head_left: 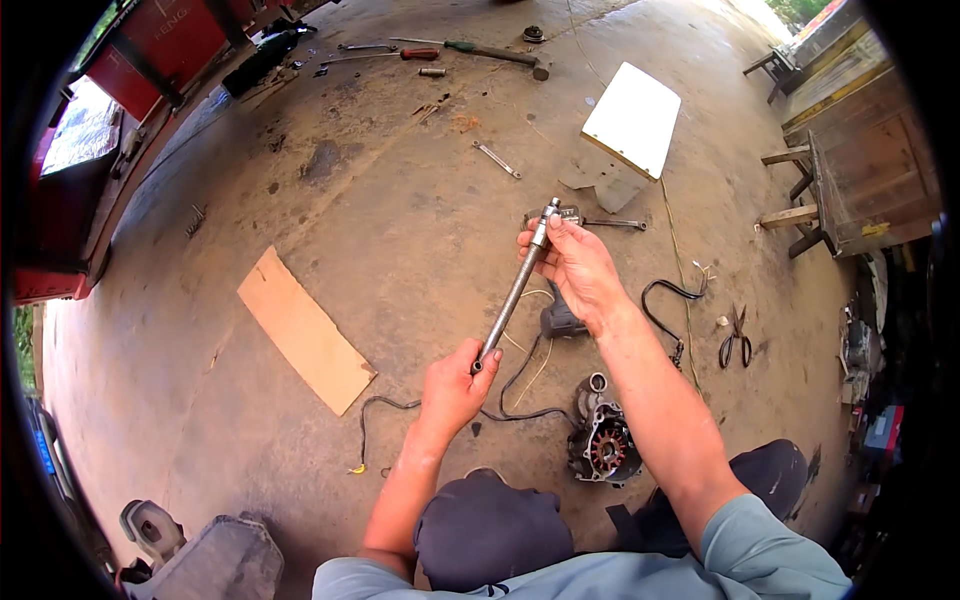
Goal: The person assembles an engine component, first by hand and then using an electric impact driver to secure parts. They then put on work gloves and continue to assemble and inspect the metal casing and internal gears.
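Note:
Both hands hold a long steel socket-wrench bar (513,298) slantwise above the floor. My left hand (458,388) is closed around its lower, hollow-looking end. At the upper end, where a stepped fitting (543,228) sits, my right hand (578,262) grips it between thumb and fingers. Just beyond my right hand, a spanner (622,223) lies partly hidden on the floor. Below my right forearm stands an open metal engine housing (607,447) with a ring of copper-coloured coils inside. A dark power tool or motor body (563,318), partly covered, lies between the bar and my right wrist.
A cardboard strip (305,330) lies left. A white board (640,120) stands far right, near a small spanner (496,158). Farther off are a hammer (505,55) and a red-handled screwdriver (415,54). Scissors (736,345) and a black cable (520,412) lie nearby.

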Tool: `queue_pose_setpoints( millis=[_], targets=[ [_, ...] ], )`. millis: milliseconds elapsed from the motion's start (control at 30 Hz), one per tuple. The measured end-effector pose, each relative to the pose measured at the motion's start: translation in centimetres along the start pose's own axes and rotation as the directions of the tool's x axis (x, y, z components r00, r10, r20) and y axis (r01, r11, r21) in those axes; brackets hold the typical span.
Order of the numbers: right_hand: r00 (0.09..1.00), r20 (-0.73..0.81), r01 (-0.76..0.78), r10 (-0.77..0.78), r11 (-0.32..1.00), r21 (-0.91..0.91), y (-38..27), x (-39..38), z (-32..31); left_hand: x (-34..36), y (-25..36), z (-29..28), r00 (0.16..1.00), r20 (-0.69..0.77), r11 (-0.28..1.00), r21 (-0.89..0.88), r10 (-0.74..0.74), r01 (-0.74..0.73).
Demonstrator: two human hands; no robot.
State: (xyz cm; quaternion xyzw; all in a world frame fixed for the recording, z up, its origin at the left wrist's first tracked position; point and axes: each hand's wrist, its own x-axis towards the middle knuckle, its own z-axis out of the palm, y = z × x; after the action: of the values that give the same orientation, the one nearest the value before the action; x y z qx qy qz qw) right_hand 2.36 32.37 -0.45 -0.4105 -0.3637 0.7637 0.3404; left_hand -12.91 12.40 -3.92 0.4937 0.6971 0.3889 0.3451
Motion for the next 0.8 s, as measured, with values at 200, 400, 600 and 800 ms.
queue_pose_setpoints(
  millis=[200, 400, 600, 800],
  targets=[
    [0.875, -0.48, 0.248, -0.066, 0.912, 0.327, -3.0, 4.1, -2.3, 0.4, 3.8, -0.1, 0.997, 0.056, 0.984, 0.168, 0.051, -0.06],
    [0.707, -0.2, 0.446, -0.678, 0.647, -0.619, -18.9, 10.3, -8.2, 3.2, 2.5, -2.2, 0.985, 0.169, 0.961, 0.269, 0.023, -0.068],
    [0.746, 0.074, -0.019, -0.662, -0.132, -0.991, -17.3, 19.4, -14.1, 23.5, -3.9, 3.5, 0.973, 0.046, 0.84, 0.498, 0.224, -0.217],
    [0.732, 0.172, -0.032, -0.66, -0.285, -0.958, -12.3, 19.6, -14.9, 31.2, -6.0, 9.2, 0.935, 0.259, 0.698, 0.622, 0.243, -0.354]
  ],
)
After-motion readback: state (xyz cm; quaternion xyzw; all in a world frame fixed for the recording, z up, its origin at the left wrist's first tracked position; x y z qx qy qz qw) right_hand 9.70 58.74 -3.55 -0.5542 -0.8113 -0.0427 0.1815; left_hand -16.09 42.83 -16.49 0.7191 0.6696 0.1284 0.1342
